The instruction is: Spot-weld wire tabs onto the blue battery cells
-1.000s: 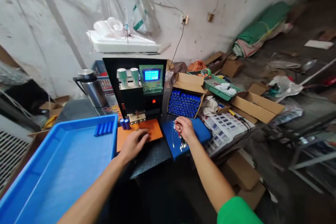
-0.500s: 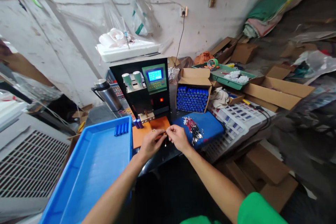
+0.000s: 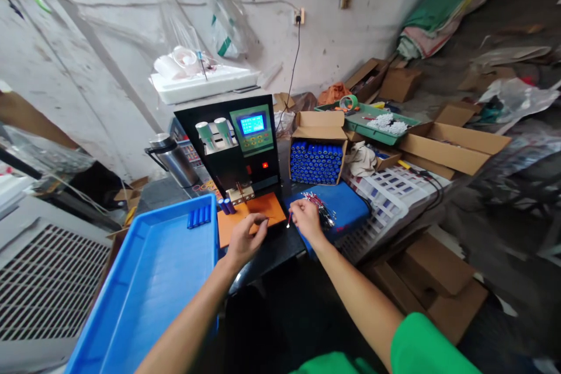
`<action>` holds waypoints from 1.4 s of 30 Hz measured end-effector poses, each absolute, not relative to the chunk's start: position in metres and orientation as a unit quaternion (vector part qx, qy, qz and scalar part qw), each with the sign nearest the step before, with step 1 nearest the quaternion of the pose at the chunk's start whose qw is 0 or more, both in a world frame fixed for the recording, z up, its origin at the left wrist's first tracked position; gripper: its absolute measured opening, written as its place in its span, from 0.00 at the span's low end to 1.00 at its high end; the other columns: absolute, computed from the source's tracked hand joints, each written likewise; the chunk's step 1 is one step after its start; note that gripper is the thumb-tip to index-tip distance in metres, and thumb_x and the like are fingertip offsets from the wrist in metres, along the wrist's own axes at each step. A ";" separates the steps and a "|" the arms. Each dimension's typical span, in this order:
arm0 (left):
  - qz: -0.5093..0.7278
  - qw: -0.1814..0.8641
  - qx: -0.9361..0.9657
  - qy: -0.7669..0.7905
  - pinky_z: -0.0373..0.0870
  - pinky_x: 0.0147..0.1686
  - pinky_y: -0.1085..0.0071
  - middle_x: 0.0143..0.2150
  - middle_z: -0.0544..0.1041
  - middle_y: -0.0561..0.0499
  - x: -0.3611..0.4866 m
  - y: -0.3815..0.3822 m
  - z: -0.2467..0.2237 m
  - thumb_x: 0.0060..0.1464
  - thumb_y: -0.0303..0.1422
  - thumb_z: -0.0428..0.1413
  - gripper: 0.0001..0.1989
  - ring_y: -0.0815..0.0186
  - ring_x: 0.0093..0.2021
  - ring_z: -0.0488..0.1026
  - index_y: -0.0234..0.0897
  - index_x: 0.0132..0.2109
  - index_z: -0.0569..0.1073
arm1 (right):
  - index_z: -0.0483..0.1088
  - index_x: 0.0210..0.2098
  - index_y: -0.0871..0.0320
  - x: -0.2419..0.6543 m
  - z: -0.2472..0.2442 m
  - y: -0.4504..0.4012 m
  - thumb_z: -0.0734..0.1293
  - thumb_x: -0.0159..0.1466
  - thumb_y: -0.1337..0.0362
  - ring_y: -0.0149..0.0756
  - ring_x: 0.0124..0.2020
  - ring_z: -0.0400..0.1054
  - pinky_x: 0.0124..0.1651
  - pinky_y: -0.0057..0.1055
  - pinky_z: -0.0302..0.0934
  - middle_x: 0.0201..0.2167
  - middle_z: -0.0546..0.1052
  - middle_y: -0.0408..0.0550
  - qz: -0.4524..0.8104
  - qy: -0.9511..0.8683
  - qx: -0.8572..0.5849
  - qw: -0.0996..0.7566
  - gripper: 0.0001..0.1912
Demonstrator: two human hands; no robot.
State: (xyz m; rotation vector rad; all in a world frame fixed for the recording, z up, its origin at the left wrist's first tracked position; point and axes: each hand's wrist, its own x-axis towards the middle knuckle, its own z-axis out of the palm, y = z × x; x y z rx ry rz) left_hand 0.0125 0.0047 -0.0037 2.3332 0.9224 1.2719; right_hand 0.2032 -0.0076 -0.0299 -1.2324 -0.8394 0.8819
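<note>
My right hand point(image 3: 307, 219) is closed in a pinch on a short wire lead point(image 3: 288, 221) with a small white end hanging from the fingers. Just behind that hand, a bundle of red and black wire leads point(image 3: 326, 216) lies on a blue cloth-like pad point(image 3: 350, 201). To the left, my left hand point(image 3: 248, 241) hovers over the front of an orange board point(image 3: 274, 208), thumb and fingers curled together; what they hold, if anything, is too small to make out. Two blue cylindrical cells point(image 3: 227, 206) stand on the board, beside the electrodes of a black spot welder point(image 3: 258, 172).
A blue tray point(image 3: 153, 280) at the left has several blue cells point(image 3: 199, 217) at its far end. Behind the pad stands a carton point(image 3: 319, 121) packed with cells. A steel jug point(image 3: 175, 160) is left of the welder; a white plastic crate point(image 3: 394, 201) stands at the right.
My hands have come apart from where they met over the board's front edge. The right has moved toward the wire bundle with a lead in it. The view has shifted slightly.
</note>
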 end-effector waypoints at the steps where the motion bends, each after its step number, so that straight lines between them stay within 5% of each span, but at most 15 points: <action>1: 0.450 0.172 0.812 0.331 0.72 0.37 0.73 0.33 0.78 0.51 0.012 0.004 -0.003 0.59 0.33 0.55 0.05 0.68 0.33 0.76 0.37 0.39 0.73 | 0.68 0.25 0.58 0.214 -0.031 -0.005 0.65 0.54 0.57 0.26 0.13 0.56 0.16 0.22 0.50 0.12 0.65 0.36 0.380 -0.351 -0.548 0.658 0.10; 10: 0.385 0.246 0.826 0.330 0.69 0.32 0.74 0.28 0.75 0.53 0.012 0.000 0.002 0.59 0.33 0.53 0.06 0.70 0.29 0.73 0.37 0.35 0.72 | 0.66 0.22 0.57 0.266 -0.033 -0.001 0.66 0.54 0.57 0.24 0.12 0.54 0.15 0.22 0.47 0.12 0.64 0.36 0.350 -0.276 -0.531 0.721 0.11; 18: 0.153 0.002 0.965 0.214 0.62 0.31 0.68 0.25 0.73 0.51 0.003 0.009 0.001 0.56 0.31 0.51 0.05 0.65 0.27 0.69 0.38 0.32 0.68 | 0.66 0.23 0.58 0.251 -0.034 0.001 0.66 0.54 0.59 0.23 0.12 0.53 0.14 0.20 0.46 0.13 0.64 0.35 0.379 -0.263 -0.511 0.725 0.09; 22: 0.102 -0.030 0.971 0.214 0.62 0.31 0.66 0.26 0.73 0.50 0.003 0.010 0.003 0.54 0.33 0.53 0.05 0.63 0.27 0.70 0.38 0.31 0.68 | 0.66 0.24 0.58 0.246 -0.031 0.004 0.67 0.54 0.60 0.23 0.14 0.55 0.14 0.20 0.46 0.14 0.65 0.36 0.390 -0.264 -0.494 0.731 0.09; 35: 0.344 -0.007 0.901 0.263 0.65 0.30 0.71 0.30 0.74 0.50 0.010 0.005 0.002 0.59 0.38 0.57 0.10 0.66 0.29 0.71 0.37 0.44 0.71 | 0.67 0.28 0.57 0.183 -0.006 -0.002 0.67 0.56 0.58 0.24 0.14 0.57 0.17 0.20 0.52 0.15 0.67 0.36 0.442 -0.305 -0.448 0.714 0.09; 42: 0.383 -0.025 0.878 0.286 0.66 0.28 0.72 0.27 0.76 0.51 0.004 0.008 -0.002 0.61 0.33 0.55 0.06 0.69 0.25 0.71 0.38 0.40 0.75 | 0.66 0.27 0.58 0.149 -0.004 0.004 0.67 0.55 0.58 0.25 0.14 0.57 0.16 0.21 0.52 0.14 0.66 0.36 0.489 -0.302 -0.441 0.690 0.10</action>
